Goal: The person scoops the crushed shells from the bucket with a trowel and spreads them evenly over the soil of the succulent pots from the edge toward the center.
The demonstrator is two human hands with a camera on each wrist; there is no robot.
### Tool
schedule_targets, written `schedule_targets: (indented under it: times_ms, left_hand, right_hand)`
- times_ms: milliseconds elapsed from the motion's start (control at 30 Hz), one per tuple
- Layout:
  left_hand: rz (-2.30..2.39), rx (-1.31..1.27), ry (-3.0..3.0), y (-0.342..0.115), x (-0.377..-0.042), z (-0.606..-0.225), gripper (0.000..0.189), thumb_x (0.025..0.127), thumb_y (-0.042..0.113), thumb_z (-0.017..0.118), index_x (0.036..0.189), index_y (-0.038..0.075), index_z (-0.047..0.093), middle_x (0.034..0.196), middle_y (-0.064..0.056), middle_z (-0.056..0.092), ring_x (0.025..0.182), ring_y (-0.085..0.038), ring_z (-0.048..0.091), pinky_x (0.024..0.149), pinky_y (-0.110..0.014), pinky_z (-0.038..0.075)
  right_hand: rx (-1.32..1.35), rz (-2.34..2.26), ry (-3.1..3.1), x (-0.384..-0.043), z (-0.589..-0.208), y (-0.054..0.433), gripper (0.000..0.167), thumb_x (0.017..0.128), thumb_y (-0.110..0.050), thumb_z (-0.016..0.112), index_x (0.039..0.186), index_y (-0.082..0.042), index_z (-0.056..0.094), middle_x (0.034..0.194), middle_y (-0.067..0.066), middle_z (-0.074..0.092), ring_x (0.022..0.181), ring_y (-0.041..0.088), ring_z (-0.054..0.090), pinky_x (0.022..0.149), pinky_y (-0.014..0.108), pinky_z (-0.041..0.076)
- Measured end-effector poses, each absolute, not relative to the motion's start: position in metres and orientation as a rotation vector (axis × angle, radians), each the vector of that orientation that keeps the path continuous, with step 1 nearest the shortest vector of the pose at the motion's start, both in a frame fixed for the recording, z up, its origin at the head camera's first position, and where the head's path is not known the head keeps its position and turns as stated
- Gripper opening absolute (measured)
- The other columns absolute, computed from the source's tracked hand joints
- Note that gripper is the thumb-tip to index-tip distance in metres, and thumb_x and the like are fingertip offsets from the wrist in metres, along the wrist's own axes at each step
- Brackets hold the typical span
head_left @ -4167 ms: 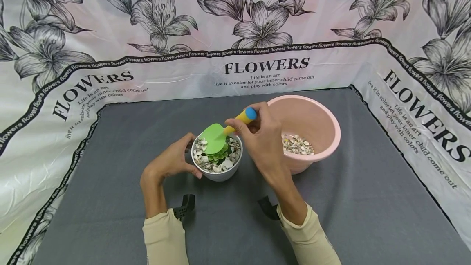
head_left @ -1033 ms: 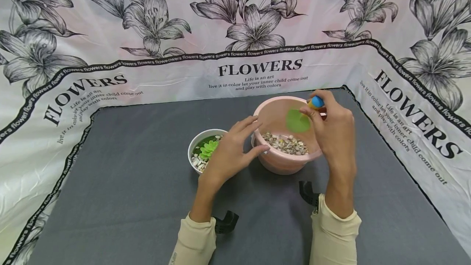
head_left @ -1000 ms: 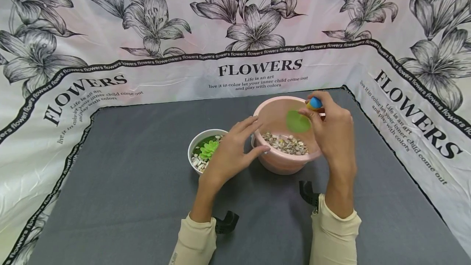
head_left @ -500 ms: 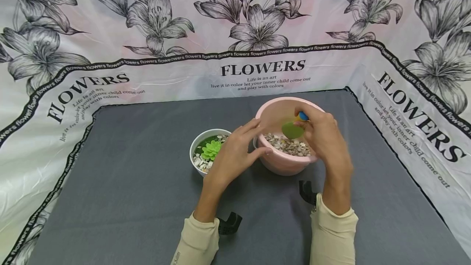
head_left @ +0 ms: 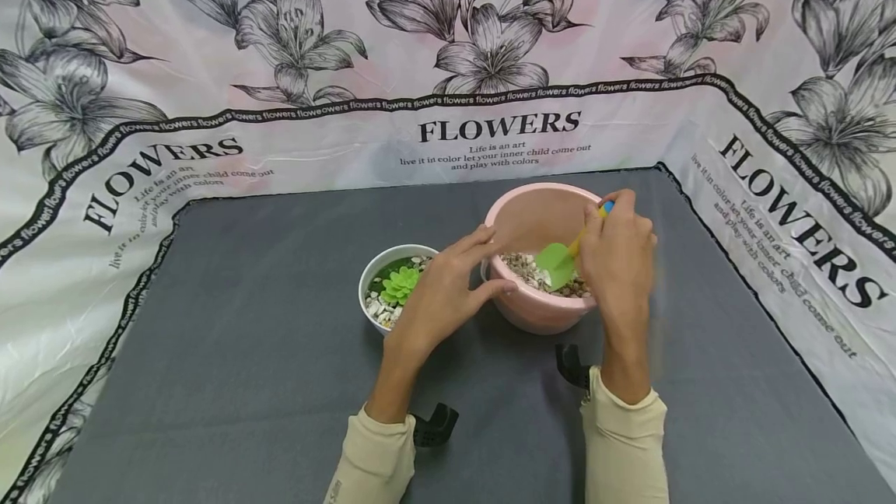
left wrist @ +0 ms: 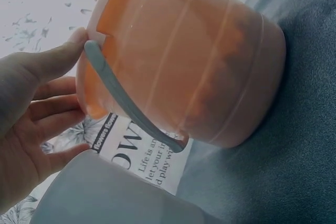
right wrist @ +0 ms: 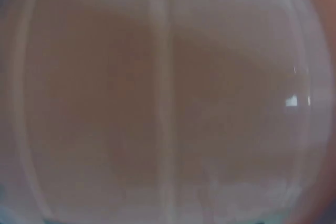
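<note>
My right hand (head_left: 619, 255) grips a toy shovel (head_left: 556, 264) by its yellow, blue-tipped handle. Its green blade is down at the stones (head_left: 521, 267) inside a pink bucket (head_left: 539, 313). At the bucket's left rim my left hand (head_left: 444, 282) holds on, thumb toward the front and fingers farther back. The left wrist view shows that thumb by the rim, beside the hinge of the bucket's pale bail handle (left wrist: 128, 103). A white pot (head_left: 371, 309) with a green succulent (head_left: 400, 285) and pale stones stands left of the bucket, partly hidden behind the left hand.
Grey cloth (head_left: 266, 348) covers the table. Behind and at both sides rises a white sheet (head_left: 336, 150) printed with flowers and lettering. Black wrist mounts (head_left: 435, 425) stick out from both sleeves. Close bucket wall (right wrist: 168, 98) fills the right wrist view.
Since the earliest frame, both hands have gone from the white pot over to the bucket. In the last half second the shovel's blade has dropped to the stones, and my right hand has shifted right.
</note>
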State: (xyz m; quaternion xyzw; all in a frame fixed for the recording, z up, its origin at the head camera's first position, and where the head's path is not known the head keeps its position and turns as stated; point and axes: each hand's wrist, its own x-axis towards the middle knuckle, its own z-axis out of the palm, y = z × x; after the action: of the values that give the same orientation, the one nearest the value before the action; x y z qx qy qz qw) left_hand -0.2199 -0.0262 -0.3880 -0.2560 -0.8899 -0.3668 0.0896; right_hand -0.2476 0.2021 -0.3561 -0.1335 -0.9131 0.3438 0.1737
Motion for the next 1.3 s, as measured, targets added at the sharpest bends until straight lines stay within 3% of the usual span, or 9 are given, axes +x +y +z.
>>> schedule_targets:
  times_ms: [233, 300, 400, 467, 567, 700, 867, 1000, 1300]
  left_hand:
    - [-1.096, -0.749, -2.627, -0.03, -0.219, -0.39, 0.057, 0.092, 0.035, 0.08, 0.141, 0.009, 0.067, 0.159, -0.008, 0.054, 0.149, -0.024, 0.051, 0.121, -0.042, 0.046]
    - [-1.094, -0.754, -2.625, -0.03, -0.219, -0.39, 0.057, 0.092, 0.034, 0.08, 0.141, 0.009, 0.066, 0.158, -0.008, 0.055, 0.149, -0.025, 0.051, 0.121, -0.042, 0.046]
    - [-1.088, -0.772, -2.621, -0.029, -0.22, -0.389, 0.056, 0.093, 0.033, 0.08, 0.141, 0.009, 0.066, 0.158, -0.008, 0.056, 0.148, -0.025, 0.052, 0.121, -0.041, 0.046]
    - [-1.08, -0.784, -2.621, -0.029, -0.221, -0.388, 0.056, 0.093, 0.033, 0.08, 0.142, 0.009, 0.066, 0.157, -0.008, 0.056, 0.148, -0.026, 0.052, 0.121, -0.042, 0.045]
    - [-1.071, -0.795, -2.627, -0.029, -0.221, -0.388, 0.057, 0.093, 0.032, 0.08, 0.143, 0.008, 0.065, 0.158, -0.009, 0.055, 0.148, -0.026, 0.052, 0.121, -0.042, 0.045]
    - [-1.072, -0.808, -2.631, -0.028, -0.222, -0.388, 0.057, 0.093, 0.031, 0.079, 0.143, 0.006, 0.065, 0.158, -0.008, 0.056, 0.148, -0.026, 0.052, 0.122, -0.043, 0.045]
    - [-1.058, -0.797, -2.651, -0.028, -0.222, -0.388, 0.055, 0.094, 0.032, 0.079, 0.14, 0.007, 0.067, 0.158, -0.007, 0.055, 0.149, -0.026, 0.051, 0.122, -0.043, 0.044]
    - [-1.044, -0.79, -2.662, -0.029, -0.222, -0.387, 0.057, 0.094, 0.034, 0.078, 0.143, 0.008, 0.065, 0.16, -0.007, 0.054, 0.15, -0.027, 0.05, 0.123, -0.045, 0.044]
    - [-1.038, -0.806, -2.663, -0.029, -0.222, -0.386, 0.058, 0.095, 0.035, 0.077, 0.147, 0.012, 0.062, 0.161, -0.008, 0.051, 0.149, -0.03, 0.051, 0.122, -0.047, 0.044]
  right_hand:
    - [-0.517, 1.098, -2.535, -0.249, -0.353, 0.197, 0.044, 0.108, -0.036, 0.052, 0.133, 0.0, 0.056, 0.113, 0.03, 0.07, 0.114, 0.051, 0.066, 0.097, 0.062, 0.052]
    - [-0.538, 1.128, -2.518, -0.249, -0.353, 0.198, 0.043, 0.108, -0.036, 0.053, 0.133, 0.0, 0.057, 0.112, 0.028, 0.071, 0.11, 0.046, 0.069, 0.092, 0.053, 0.056]
    - [-0.544, 1.2, -2.451, -0.249, -0.353, 0.2, 0.043, 0.107, -0.036, 0.054, 0.13, 0.0, 0.058, 0.112, 0.025, 0.069, 0.085, 0.026, 0.077, 0.074, 0.031, 0.063]
    - [-0.533, 1.262, -2.386, -0.249, -0.353, 0.202, 0.044, 0.107, -0.036, 0.054, 0.128, 0.002, 0.058, 0.109, 0.021, 0.068, 0.063, 0.008, 0.072, 0.059, 0.017, 0.058]
    - [-0.517, 1.36, -2.282, -0.249, -0.355, 0.206, 0.044, 0.107, -0.035, 0.057, 0.126, 0.004, 0.058, 0.103, 0.015, 0.063, 0.046, -0.006, 0.062, 0.051, 0.014, 0.055]
    - [-0.513, 1.502, -2.133, -0.25, -0.356, 0.215, 0.035, 0.105, -0.031, 0.061, 0.12, 0.0, 0.06, 0.095, 0.005, 0.057, 0.047, -0.005, 0.063, 0.052, 0.017, 0.058]
    - [-0.463, 1.752, -1.837, -0.248, -0.352, 0.225, 0.011, 0.1, -0.016, 0.067, 0.101, -0.007, 0.061, 0.087, 0.007, 0.056, 0.048, 0.003, 0.068, 0.049, 0.022, 0.058]
    - [-0.427, 1.854, -1.656, -0.245, -0.348, 0.231, 0.009, 0.097, -0.008, 0.07, 0.094, -0.007, 0.062, 0.077, 0.006, 0.06, 0.046, 0.007, 0.069, 0.044, 0.024, 0.056]
    - [-0.398, 1.892, -1.471, -0.24, -0.342, 0.239, 0.009, 0.094, -0.004, 0.073, 0.093, -0.006, 0.064, 0.069, 0.005, 0.065, 0.045, 0.012, 0.07, 0.041, 0.026, 0.054]
